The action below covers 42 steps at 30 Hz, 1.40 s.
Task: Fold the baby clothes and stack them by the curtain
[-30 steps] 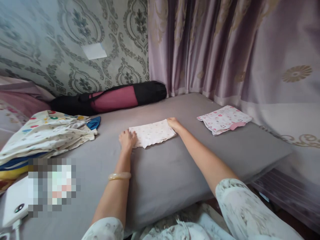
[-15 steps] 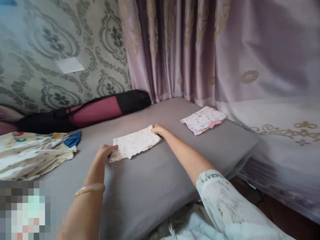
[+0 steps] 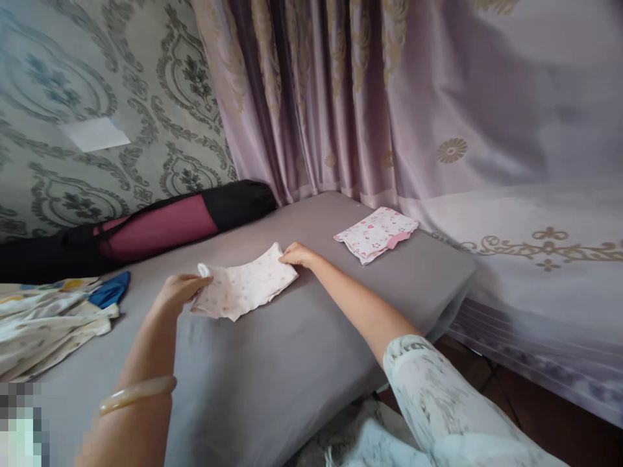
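Observation:
A small folded white garment (image 3: 246, 285) with a faint speckled print is stretched between my two hands over the grey bed. My left hand (image 3: 181, 290) pinches its left end, which is lifted and bent up a little. On the other side, my right hand (image 3: 296, 255) has its fingers closed on the garment's upper right corner. Further right lies a second folded garment (image 3: 376, 232), white with pink prints and a pink edge; neither hand touches it.
Rumpled cream clothes (image 3: 53, 324) with a blue piece (image 3: 111, 290) lie at the left. A long black and pink bag (image 3: 160, 227) rests along the wall. Purple curtains (image 3: 311, 97) hang behind the bed (image 3: 272, 370), whose edge drops off at the right.
My left hand has raised the left end of the white garment, which now bends upward. My right hand keeps its hold on the corner. The view has turned slightly right.

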{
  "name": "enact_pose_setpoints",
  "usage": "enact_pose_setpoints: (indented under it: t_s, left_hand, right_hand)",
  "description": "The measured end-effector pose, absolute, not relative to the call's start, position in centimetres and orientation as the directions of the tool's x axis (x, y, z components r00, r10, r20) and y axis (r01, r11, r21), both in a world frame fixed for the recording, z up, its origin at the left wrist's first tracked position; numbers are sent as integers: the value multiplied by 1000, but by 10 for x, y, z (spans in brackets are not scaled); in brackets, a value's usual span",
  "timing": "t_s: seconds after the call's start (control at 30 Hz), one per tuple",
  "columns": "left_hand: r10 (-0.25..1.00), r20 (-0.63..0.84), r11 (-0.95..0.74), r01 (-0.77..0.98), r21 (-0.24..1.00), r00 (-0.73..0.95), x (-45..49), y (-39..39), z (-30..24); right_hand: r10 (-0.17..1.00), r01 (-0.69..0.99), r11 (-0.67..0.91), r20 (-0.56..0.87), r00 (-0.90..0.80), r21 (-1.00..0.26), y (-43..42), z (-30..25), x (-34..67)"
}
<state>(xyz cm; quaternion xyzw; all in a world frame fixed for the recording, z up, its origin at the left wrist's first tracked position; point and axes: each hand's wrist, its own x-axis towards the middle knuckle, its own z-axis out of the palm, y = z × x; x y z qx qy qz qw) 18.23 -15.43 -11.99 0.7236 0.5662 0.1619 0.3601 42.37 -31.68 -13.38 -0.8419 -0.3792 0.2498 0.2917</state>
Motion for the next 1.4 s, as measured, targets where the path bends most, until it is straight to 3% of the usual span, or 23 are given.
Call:
enact_pose_setpoints:
  t_s: [0.2, 0.47, 0.6, 0.73, 0.83, 1.27, 1.4]
  left_hand:
    - [861, -141, -157, 518, 841, 488, 225, -192, -80]
    - [738, -104, -162, 325, 932, 666, 311, -254, -90]
    - [704, -97, -116, 249, 962, 703, 356, -288, -95]
    - [683, -98, -28, 160, 987, 724, 395, -316, -99]
    - [675, -93, 36, 93, 995, 732, 421, -333, -105]
    - [689, -208, 283, 6, 959, 694, 494, -383, -138]
    - [704, -213, 302, -14, 953, 677, 503, -386, -148]
  right_hand:
    - [771, 482, -517, -140, 621, -707, -354, -105, 466]
    - [603, 489, -724, -103, 791, -487, -433, -49, 534]
    - [454, 335, -829, -190, 870, -448, -458, -33, 563]
    - [276, 109, -830, -233, 933, -547, -468, -34, 599]
    - [199, 59, -814, -183, 963, -578, -475, -42, 628]
    - [220, 273, -894, 183, 958, -355, -509, -64, 688]
    - [253, 307, -916, 220, 942, -260, -507, -69, 694]
